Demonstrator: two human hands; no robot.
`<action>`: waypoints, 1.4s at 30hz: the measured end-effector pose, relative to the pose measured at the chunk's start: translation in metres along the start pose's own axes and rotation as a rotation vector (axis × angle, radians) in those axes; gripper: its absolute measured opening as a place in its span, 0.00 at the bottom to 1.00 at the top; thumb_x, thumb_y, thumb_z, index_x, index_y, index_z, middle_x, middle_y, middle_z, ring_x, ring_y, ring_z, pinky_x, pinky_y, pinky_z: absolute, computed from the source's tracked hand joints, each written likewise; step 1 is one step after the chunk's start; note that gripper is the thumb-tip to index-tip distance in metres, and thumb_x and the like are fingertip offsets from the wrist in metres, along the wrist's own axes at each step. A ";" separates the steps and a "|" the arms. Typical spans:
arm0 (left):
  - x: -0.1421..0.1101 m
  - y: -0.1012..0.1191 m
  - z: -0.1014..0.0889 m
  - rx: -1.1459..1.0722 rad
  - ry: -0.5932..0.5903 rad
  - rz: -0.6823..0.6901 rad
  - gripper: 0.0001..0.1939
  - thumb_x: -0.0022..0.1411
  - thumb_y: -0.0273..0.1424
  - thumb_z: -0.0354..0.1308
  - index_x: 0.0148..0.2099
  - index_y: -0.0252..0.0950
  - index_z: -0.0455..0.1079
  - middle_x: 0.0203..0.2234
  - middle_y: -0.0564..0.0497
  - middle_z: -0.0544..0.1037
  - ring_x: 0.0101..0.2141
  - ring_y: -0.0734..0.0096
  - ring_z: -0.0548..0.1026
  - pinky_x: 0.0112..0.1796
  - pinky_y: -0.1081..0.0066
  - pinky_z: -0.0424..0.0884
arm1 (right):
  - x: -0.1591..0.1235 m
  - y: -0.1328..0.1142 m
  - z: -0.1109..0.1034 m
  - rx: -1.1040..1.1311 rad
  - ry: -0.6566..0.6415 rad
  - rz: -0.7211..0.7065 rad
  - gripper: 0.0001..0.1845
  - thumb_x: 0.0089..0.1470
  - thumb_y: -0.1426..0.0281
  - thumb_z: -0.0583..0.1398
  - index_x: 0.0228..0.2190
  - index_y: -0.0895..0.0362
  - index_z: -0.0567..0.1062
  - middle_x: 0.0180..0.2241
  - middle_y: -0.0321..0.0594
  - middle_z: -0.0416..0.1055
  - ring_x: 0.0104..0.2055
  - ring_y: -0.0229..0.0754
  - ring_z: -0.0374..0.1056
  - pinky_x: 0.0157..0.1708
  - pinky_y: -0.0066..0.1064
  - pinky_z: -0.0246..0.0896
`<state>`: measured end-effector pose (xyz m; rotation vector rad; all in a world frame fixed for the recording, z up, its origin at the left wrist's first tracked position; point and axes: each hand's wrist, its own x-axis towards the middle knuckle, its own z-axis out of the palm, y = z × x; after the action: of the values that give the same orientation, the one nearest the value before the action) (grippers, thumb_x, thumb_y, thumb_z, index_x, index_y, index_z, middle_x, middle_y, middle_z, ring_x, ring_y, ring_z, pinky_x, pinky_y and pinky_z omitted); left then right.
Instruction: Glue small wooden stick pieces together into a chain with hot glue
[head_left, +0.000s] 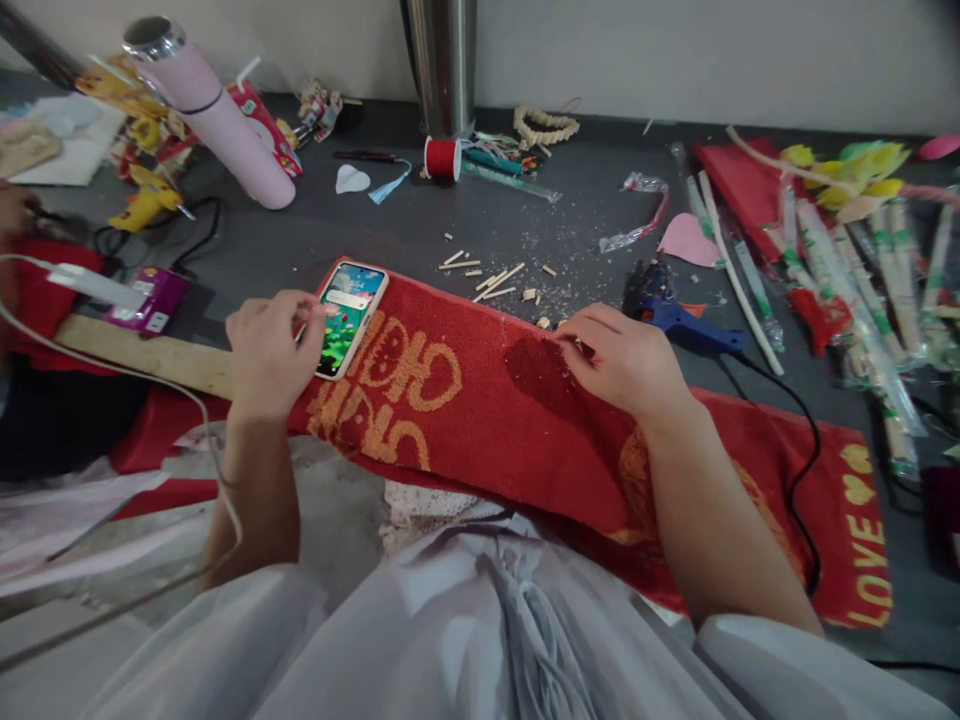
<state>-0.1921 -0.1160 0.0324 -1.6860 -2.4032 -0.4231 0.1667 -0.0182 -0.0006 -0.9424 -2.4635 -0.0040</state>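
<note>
My left hand (274, 345) is at the left edge of a lit smartphone (346, 325), its fingers curled in; whatever they may hold is hidden. The phone lies on a red towel (487, 400) with orange patterning, spread along the table's front edge. My right hand (626, 360) rests over the towel's far edge, thumb and fingers pinched together. What sits in that pinch is too small to name. Short cut wooden sticks (499, 282) and crumbs lie on the table between my hands. Just beyond my right hand is a blue glue gun (694, 325).
A pink thermos (217, 120), a yellow glue gun (146, 200) and a purple box (154, 300) stand to the left. Red thread (442, 159) lies at the back. Wrapped sticks (862, 270) crowd the right. A black cord (799, 440) crosses the towel. Another person's hand (15, 215) shows at far left.
</note>
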 end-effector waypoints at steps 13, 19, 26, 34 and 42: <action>-0.004 -0.011 0.024 -0.271 0.137 0.133 0.23 0.71 0.37 0.41 0.58 0.30 0.65 0.53 0.38 0.77 0.57 0.59 0.68 0.60 0.59 0.58 | -0.001 0.002 0.001 -0.001 0.034 -0.029 0.10 0.59 0.73 0.55 0.34 0.56 0.77 0.35 0.40 0.78 0.34 0.39 0.73 0.30 0.29 0.65; -0.015 -0.018 0.030 -0.234 0.243 0.175 0.23 0.72 0.38 0.37 0.43 0.35 0.73 0.44 0.41 0.81 0.48 0.60 0.74 0.54 0.59 0.62 | -0.001 0.000 0.001 0.009 -0.003 -0.024 0.10 0.60 0.72 0.55 0.35 0.56 0.77 0.37 0.41 0.78 0.34 0.40 0.73 0.31 0.30 0.65; -0.018 -0.011 0.025 -0.179 0.130 0.116 0.23 0.69 0.38 0.37 0.43 0.36 0.74 0.42 0.41 0.81 0.48 0.57 0.75 0.54 0.57 0.60 | -0.001 0.000 0.001 0.024 -0.020 -0.003 0.10 0.60 0.72 0.55 0.36 0.56 0.78 0.38 0.43 0.78 0.35 0.40 0.73 0.30 0.31 0.66; -0.018 -0.013 0.027 -0.167 0.157 0.116 0.24 0.70 0.37 0.37 0.45 0.34 0.74 0.45 0.41 0.81 0.49 0.57 0.75 0.54 0.57 0.60 | -0.001 -0.001 0.001 0.021 -0.008 -0.019 0.11 0.60 0.72 0.55 0.35 0.56 0.78 0.37 0.41 0.78 0.35 0.39 0.73 0.31 0.29 0.65; -0.022 -0.020 0.029 -0.144 0.260 0.079 0.27 0.70 0.37 0.32 0.28 0.39 0.68 0.39 0.41 0.82 0.43 0.60 0.76 0.53 0.55 0.62 | -0.001 0.000 0.002 0.008 -0.006 -0.020 0.10 0.59 0.73 0.55 0.35 0.55 0.78 0.36 0.40 0.78 0.34 0.39 0.73 0.29 0.29 0.64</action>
<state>-0.2029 -0.1324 -0.0046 -1.6585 -2.1583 -0.7684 0.1664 -0.0187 -0.0029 -0.9155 -2.4767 0.0019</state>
